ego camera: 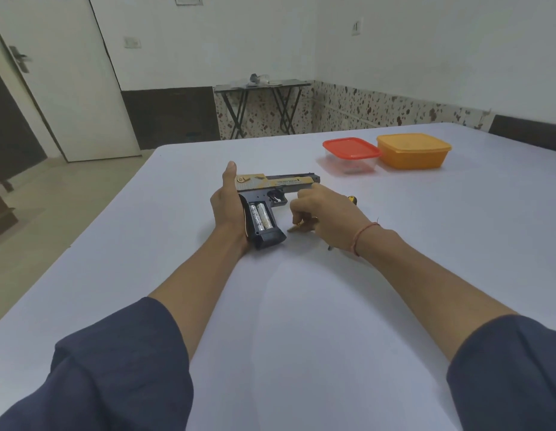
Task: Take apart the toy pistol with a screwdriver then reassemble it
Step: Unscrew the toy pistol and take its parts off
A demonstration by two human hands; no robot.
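A big white table (pixel 301 321) fills most of the picture. A white door (pixel 77 88) stands in the upper left. Two arms in dark blue sleeves (pixel 115 377) reach in from the bottom. A small folding table (pixel 261 86) stands by the far wall, top middle.

On the upper right part of the white table sits an orange box (pixel 413 152) with its lid on. A clear box with a red lid (pixel 351 149) is just beside it, on its left.

The toy pistol (pixel 275 183) lies flat on its side in the middle of the picture, its barrel pointing right. Its handle is open.

The left hand (pixel 227 203) grasps the back of the handle, thumb straight up; its fingers are hidden under the toy. The right hand (pixel 328 213) touches the front of the barrel with its pointing finger. Its other fingers are curled.

A screwdriver (pixel 352 199) lies on the table under the right hand, so only its two ends show.

Two batteries (pixel 261 216) sit side by side in the open handle.

The curled right fingers pinch a small gold piece (pixel 294 228) down on the table. A thin red thread (pixel 364 233) is round the right wrist.
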